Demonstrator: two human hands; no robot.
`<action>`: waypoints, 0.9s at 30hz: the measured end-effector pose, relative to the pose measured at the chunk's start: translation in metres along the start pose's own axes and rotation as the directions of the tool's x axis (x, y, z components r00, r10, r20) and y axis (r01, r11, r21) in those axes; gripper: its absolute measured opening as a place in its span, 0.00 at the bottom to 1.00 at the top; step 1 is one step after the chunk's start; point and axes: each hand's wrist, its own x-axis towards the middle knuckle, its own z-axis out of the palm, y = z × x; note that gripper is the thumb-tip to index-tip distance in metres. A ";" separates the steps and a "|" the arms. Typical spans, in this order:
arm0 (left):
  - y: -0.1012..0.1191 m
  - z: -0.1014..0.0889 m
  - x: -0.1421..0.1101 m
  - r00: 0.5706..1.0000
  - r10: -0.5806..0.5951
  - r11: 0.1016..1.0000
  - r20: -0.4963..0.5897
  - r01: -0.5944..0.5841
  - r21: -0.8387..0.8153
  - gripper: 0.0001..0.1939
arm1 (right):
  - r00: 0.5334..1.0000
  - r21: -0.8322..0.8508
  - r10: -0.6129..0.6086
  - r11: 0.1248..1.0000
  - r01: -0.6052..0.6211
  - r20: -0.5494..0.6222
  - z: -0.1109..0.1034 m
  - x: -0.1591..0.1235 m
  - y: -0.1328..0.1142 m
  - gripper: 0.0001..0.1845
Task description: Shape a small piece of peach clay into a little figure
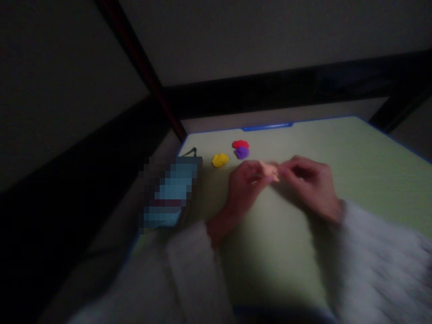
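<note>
Both hands meet over a pale green table [354, 162] and pinch a small peach-coloured lump of clay [269, 169] between their fingertips. My left hand [243, 186] grips it from the left, my right hand [308, 182] from the right. Fluffy white sleeves cover both arms. Beyond the hands lie a yellow clay lump [220, 159], a red clay lump [240, 144] and a purple clay lump [242, 152] touching the red one.
A blue flat thing [173, 191], blurred out, lies at the table's left edge with a dark cord at its top. The table has a blue rim [266, 127]. Dark bars and a red-black post [141, 63] stand behind. The room is dim.
</note>
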 end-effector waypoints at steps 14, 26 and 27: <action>0.000 -0.006 -0.001 0.947 -0.180 0.959 0.265 0.228 -0.166 0.08 | 0.976 0.354 -0.020 0.933 -0.060 0.219 -0.012 0.008 0.009 0.07; -0.003 -0.007 -0.002 0.948 -0.238 0.953 0.211 0.270 -0.137 0.08 | 0.987 0.315 -0.041 0.949 -0.010 0.154 -0.008 0.007 0.004 0.04; -0.003 -0.006 -0.002 0.947 -0.244 0.951 0.208 0.276 -0.140 0.08 | 0.988 0.305 -0.037 0.952 -0.011 0.150 -0.008 0.007 0.003 0.03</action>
